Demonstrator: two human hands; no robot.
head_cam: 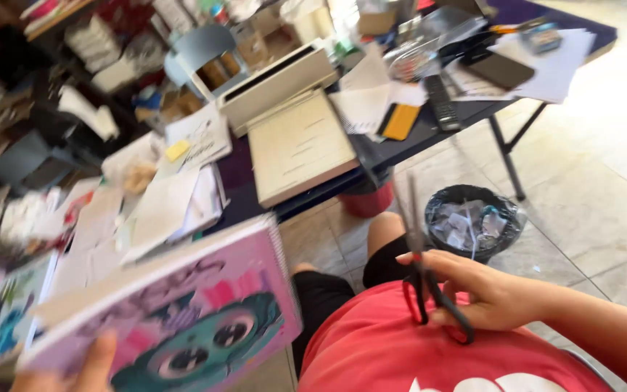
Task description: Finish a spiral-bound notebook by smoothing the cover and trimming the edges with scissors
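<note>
Two hands, one item each, well apart. Right hand (484,294) is clenched on the handles of black-and-red metal scissors (422,272), fingers through the loops; blades look closed and point up and slightly left, away from the body, so the long axis runs near vertical in the head view, tips up over the floor tiles. Left hand (92,366) sits at the bottom-left edge, only thumb and part of the palm in view, grasping the lower corner of a pink spiral-bound notebook (183,319) with a teal big-eyed cartoon face on the cover. Notebook is tilted, long axis rising from lower left to upper right, spiral edge on the right, nearest the scissors. Key relation: notebook lies left of the scissor blades, with the lap in the red shirt (429,348) between them; no contact. Right hand is the one nearer the black bin (506,218) lined with a bag and full of paper scraps, which stands on the floor beyond the scissors. Dark cluttered surface (415,138) with papers lies further off; motion blur hides detail.
</note>
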